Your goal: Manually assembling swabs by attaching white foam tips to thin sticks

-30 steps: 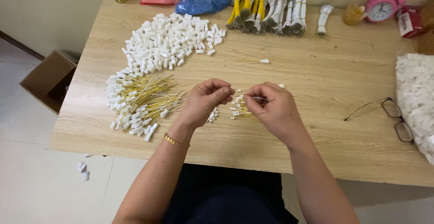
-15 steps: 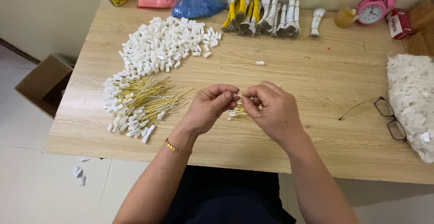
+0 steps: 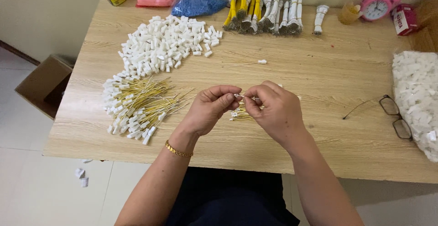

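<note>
hands point(image 3: 210, 109) point(image 3: 273, 109) pinching white connector point(image 3: 237, 97) together

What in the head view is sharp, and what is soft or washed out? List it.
Head view: light is even and soft, with no harsh glare on the wooden table; both hands, left hand and right hand, are fairly sharp; the small white piece pinched between them is too small to resolve.

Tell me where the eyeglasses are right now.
In the head view the eyeglasses lie on the wooden table at the right, beside the heap of white pieces and right of the right hand.
</note>
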